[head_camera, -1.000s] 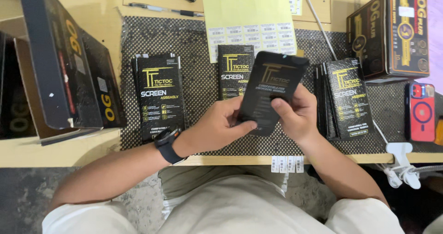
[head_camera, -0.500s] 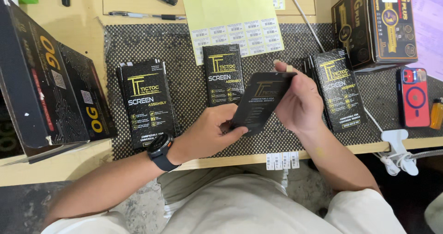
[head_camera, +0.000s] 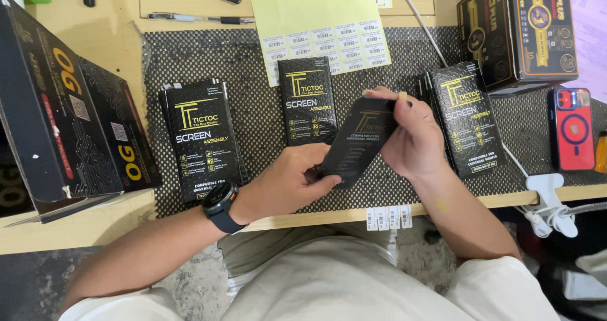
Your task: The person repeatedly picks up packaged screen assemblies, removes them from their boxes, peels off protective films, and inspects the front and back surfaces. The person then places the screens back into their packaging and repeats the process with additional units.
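1. The left hand [head_camera: 288,182] grips the lower end of a flat black packet [head_camera: 358,142]; it sits lower than before, near the mat's front edge.
2. The right hand [head_camera: 411,137] pinches the packet's top edge, fingers curled over it.
3. The packet is held above the mesh mat [head_camera: 253,68], now tilted more steeply, between the middle box [head_camera: 308,99] and the right stack of boxes [head_camera: 466,118].
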